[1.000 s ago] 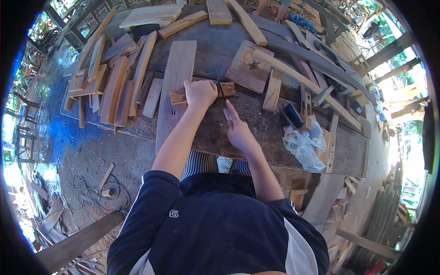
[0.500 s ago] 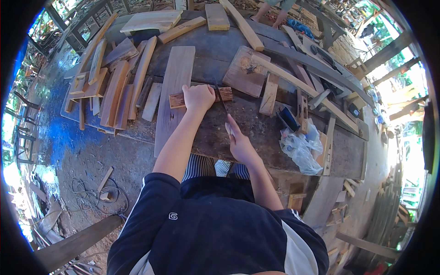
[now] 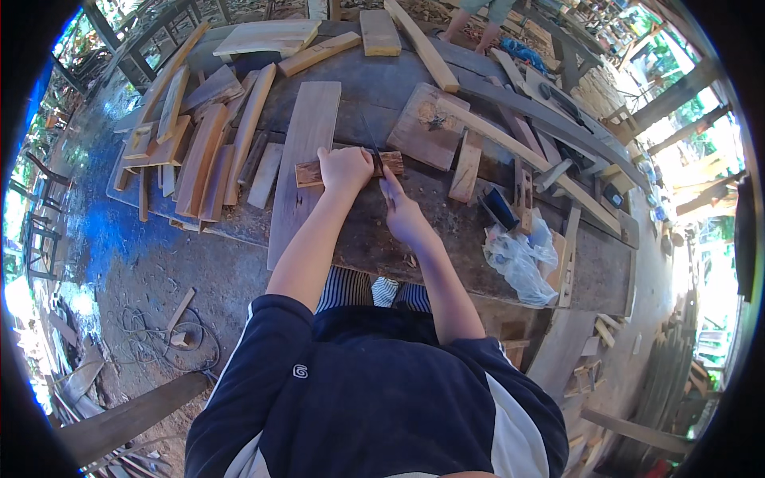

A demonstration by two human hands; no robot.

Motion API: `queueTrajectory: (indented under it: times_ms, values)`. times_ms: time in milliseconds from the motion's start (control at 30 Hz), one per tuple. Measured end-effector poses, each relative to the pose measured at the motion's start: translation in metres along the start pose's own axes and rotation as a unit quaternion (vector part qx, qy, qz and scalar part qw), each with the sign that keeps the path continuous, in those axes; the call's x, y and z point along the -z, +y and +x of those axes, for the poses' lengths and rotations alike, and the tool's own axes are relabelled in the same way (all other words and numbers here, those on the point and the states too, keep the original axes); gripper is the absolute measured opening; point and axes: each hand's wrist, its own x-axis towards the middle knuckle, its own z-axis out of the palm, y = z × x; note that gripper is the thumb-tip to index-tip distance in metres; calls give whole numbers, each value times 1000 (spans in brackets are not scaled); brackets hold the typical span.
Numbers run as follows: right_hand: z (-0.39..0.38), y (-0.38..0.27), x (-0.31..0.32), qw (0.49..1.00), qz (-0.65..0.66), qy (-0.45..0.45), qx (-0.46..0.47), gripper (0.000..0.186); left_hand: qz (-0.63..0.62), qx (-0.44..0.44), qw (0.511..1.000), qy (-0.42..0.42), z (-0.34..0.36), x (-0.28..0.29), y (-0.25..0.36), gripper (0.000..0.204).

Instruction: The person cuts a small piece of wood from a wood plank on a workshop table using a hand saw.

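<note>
A short, rough-faced wood block (image 3: 309, 174) lies crosswise, its left end over a long flat plank (image 3: 311, 123). My left hand (image 3: 347, 169) is closed round the block's middle and presses it down. In my right hand (image 3: 404, 213) is the handle of a handsaw (image 3: 369, 135); its thin dark blade crosses the block just right of my left fist and points away from me. The handle is mostly hidden by my fingers. The block's right end (image 3: 393, 164) sticks out past the blade.
Several wood offcuts (image 3: 199, 163) lie piled on the workbench (image 3: 374, 239) at left. A square board (image 3: 426, 127), long battens (image 3: 518, 147) and a clear plastic bag (image 3: 522, 259) lie at right. At the far side stand a person's legs (image 3: 470, 28). A coiled cord (image 3: 171, 338) lies on the floor.
My right hand has pushed the saw forward, away from me, so its handle is now close to the block. My left hand and the block have stayed in place.
</note>
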Motion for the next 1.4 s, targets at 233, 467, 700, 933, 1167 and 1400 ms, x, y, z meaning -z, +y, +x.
queueTrajectory:
  times_ms: [233, 467, 700, 933, 1167, 1400]
  values:
    - [-73, -20, 21, 994, 4, -56, -92, 68, 6, -12, 1000, 3, -4, -1, -4, 45]
    - [20, -3, 12, 998, -4, -35, -46, 64, -3, -18, 1000, 16, 3, -6, 0, 44]
    - [-41, -9, 6, 999, 10, -24, -21, 64, 6, 5, 999, 50, 2, -10, -11, 43]
    - [-52, -30, 20, 987, 4, -78, -140, 65, -6, -5, 999, 44, -1, -7, -9, 42]
    - [4, -4, 5, 997, 44, -34, -47, 65, -20, -15, 998, 56, -2, -4, -3, 41]
    - [-61, -22, -1, 997, 58, -12, -53, 65, -11, -13, 999, 50, -2, -3, -7, 41]
